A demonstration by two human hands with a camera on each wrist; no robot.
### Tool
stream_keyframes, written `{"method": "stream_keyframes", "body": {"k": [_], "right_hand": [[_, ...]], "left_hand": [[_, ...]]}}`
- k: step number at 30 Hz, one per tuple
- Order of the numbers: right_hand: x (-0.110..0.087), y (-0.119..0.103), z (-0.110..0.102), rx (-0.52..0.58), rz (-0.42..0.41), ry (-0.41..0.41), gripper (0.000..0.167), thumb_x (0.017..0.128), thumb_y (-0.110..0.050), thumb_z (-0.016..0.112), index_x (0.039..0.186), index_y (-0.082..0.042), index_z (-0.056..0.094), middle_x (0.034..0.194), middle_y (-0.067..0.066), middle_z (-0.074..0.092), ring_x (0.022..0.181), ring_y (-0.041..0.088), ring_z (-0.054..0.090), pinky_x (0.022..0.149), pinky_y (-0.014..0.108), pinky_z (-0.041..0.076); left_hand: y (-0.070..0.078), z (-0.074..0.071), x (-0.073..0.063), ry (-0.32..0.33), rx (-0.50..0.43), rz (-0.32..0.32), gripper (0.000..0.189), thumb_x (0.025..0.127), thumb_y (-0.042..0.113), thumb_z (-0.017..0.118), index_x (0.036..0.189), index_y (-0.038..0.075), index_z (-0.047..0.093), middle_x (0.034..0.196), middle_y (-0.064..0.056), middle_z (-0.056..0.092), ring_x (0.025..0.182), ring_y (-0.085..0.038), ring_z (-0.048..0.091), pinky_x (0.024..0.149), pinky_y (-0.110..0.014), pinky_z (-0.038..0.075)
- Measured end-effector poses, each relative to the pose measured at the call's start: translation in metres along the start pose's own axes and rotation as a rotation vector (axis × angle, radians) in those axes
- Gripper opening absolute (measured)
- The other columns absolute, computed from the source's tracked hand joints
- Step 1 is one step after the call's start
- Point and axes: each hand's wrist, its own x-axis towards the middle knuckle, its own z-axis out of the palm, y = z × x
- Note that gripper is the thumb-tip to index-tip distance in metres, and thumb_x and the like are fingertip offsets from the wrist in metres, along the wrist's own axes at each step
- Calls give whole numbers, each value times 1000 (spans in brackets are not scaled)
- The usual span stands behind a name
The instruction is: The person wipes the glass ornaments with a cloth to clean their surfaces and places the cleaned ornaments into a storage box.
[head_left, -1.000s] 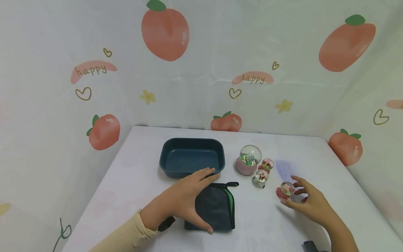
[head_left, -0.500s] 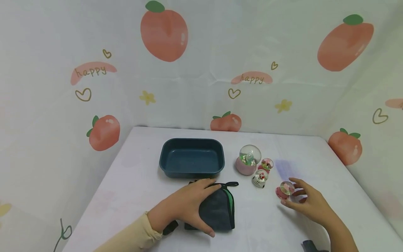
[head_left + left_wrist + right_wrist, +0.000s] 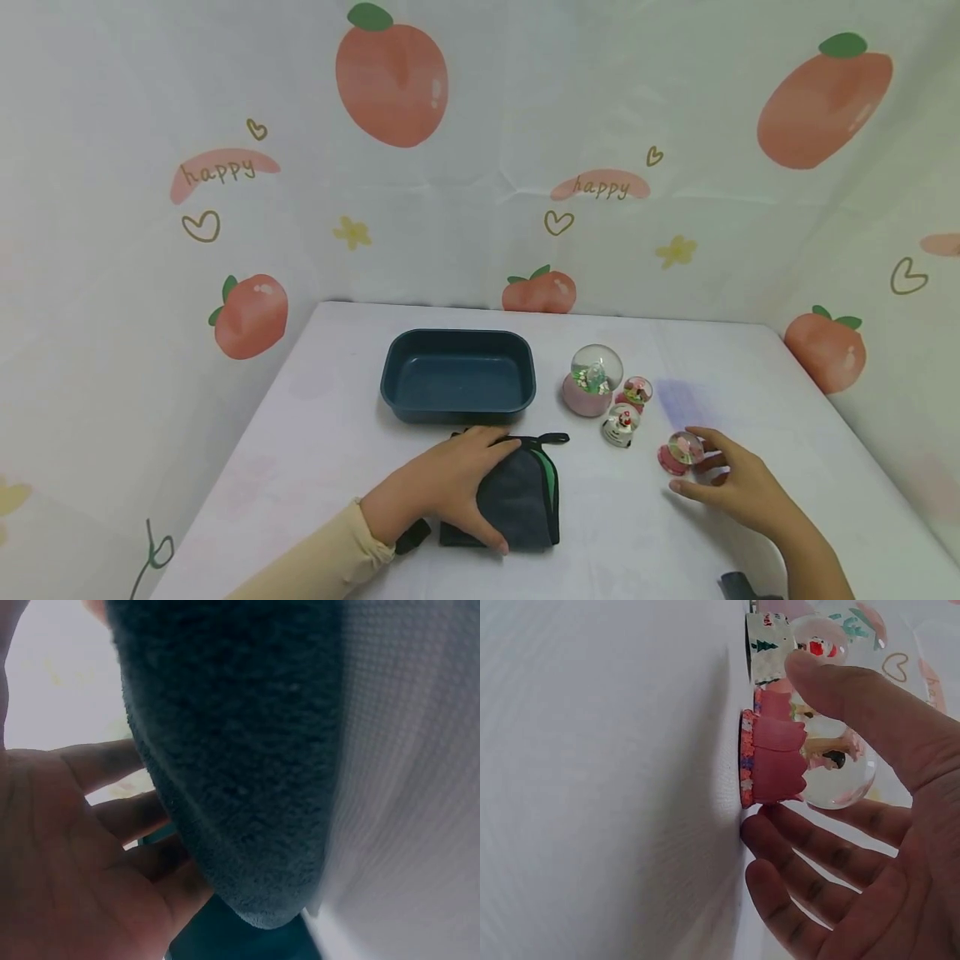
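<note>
In the head view, my left hand (image 3: 457,483) spans a folded dark cloth (image 3: 521,500) with a black border, a green edge and a loop. Its thumb lies by the near edge, its fingers by the far edge. The left wrist view shows the cloth's fuzzy teal surface (image 3: 232,735) against the fingers. My right hand (image 3: 738,483) curves loosely beside a small snow globe (image 3: 684,450) with a pink base, which stands upright on the table. In the right wrist view, the thumb is apart from this globe (image 3: 776,757); finger contact is hard to tell.
A dark blue rectangular tray (image 3: 457,379) stands behind the cloth. Right of it are a large snow globe (image 3: 588,392), a small white-based one (image 3: 621,427) and a small red-based one (image 3: 634,392). A white table (image 3: 330,400) meets a fruit-printed backdrop (image 3: 465,217).
My left hand has drawn back slightly from the tray's rim, down and to the right over the cloth. My right thumb has eased a little away from the small globe.
</note>
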Motion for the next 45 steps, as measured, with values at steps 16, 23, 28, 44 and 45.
{"method": "stream_keyframes", "body": {"k": [16,23,28,44,45], "right_hand": [[4,-2,0,35,23,-29,69,81,-27,93,136,0,61,104,8,71,86,9,66,69,24,56],[8,-1,0,48,31,-46,65,84,-21,91,135,4,59,106,9,71,86,7,65,70,23,56],[8,0,1,57,26,-48,61,85,-17,90,133,6,60,108,10,71,84,3,64,70,23,56],[17,8,-1,21,69,-102,55,86,-21,89,126,5,62,109,13,72,81,8,68,67,24,57],[18,9,-1,22,62,-101,54,86,-20,89,125,4,63,109,12,72,81,6,67,66,24,57]], "left_hand": [[2,3,15,-63,143,-26,137,60,87,84,164,11,38,162,-9,44,148,-26,44,118,-49,45],[9,1,19,-62,242,-45,139,56,90,82,160,6,45,156,-9,49,142,-25,49,116,-47,48],[11,2,19,-64,247,-49,134,55,89,84,155,5,51,150,-8,53,135,-23,52,112,-46,51],[25,4,14,-46,265,16,93,61,78,89,128,17,67,116,7,62,99,-7,54,85,-31,53],[25,4,14,-46,258,19,90,61,77,90,126,18,68,112,9,61,96,-6,53,82,-29,52]]}}
